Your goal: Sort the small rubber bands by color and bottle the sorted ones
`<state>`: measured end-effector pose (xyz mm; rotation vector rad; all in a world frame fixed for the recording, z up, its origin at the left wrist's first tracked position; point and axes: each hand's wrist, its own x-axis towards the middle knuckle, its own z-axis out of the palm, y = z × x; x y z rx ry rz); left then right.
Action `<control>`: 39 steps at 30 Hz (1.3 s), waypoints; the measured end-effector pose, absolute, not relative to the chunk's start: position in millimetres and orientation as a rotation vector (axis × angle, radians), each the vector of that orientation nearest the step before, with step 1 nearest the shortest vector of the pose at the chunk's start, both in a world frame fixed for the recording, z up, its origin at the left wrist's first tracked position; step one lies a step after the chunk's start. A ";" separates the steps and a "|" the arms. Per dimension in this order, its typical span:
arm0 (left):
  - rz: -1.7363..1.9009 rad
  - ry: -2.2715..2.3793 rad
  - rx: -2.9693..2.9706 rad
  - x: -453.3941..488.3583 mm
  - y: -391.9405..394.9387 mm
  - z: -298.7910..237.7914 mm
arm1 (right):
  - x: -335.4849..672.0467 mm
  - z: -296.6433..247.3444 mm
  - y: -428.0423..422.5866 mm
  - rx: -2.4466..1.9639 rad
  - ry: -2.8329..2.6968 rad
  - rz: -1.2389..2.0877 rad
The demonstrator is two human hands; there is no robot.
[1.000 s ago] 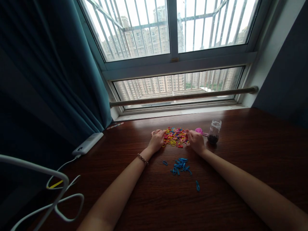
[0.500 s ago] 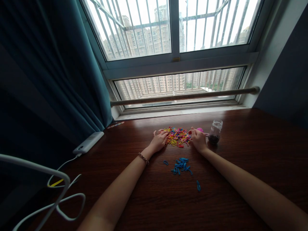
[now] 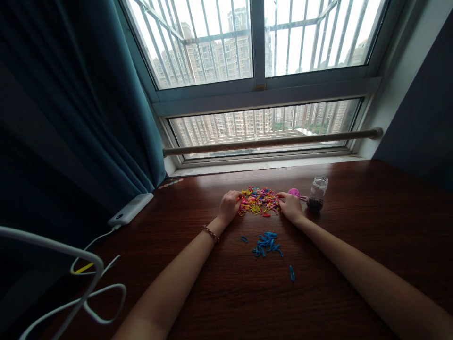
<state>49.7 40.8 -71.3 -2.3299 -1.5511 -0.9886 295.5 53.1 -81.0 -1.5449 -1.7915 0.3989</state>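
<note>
A heap of small multicoloured elastic hair ties [image 3: 260, 200] lies on the table between my two hands. My left hand [image 3: 229, 207] is at the heap's left edge, its fingers curled in; whatever they may hold is hidden. From the right side, my right hand [image 3: 290, 207] reaches to the heap with index finger and thumb stretched out and touching its edge. Nearer to me lies a loose cluster of blue hair ties [image 3: 267, 244]. One blue hair tie [image 3: 244, 239] is apart on the left and another blue hair tie [image 3: 292, 273] at the lower right.
An open clear jar [image 3: 317, 193] with dark contents stands right of my right hand, beside a pink cup-like object [image 3: 293, 192]. A white power strip [image 3: 131, 209] and white cables [image 3: 95, 283] are at left, near the blue curtain [image 3: 106, 94]. A window borders the wooden table [image 3: 371, 222].
My left hand has drawn back slightly left, off the heap's edge, and its fingers have curled. My right hand's fingers have lowered towards the heap. The blue hair ties have stayed put.
</note>
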 end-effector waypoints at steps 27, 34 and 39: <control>-0.875 -0.741 -2.948 103.4 -10.8 -52.7 | 296.8 -81.6 55.2 -1.257 -1.521 0.517; -1.426 -1.102 -2.988 95.2 -4.2 -46.0 | 295.6 -77.8 54.2 -1.214 -1.464 0.617; -2.131 -1.743 -2.299 69.6 23.8 -59.0 | 289.9 -63.5 44.4 -1.039 -1.540 0.991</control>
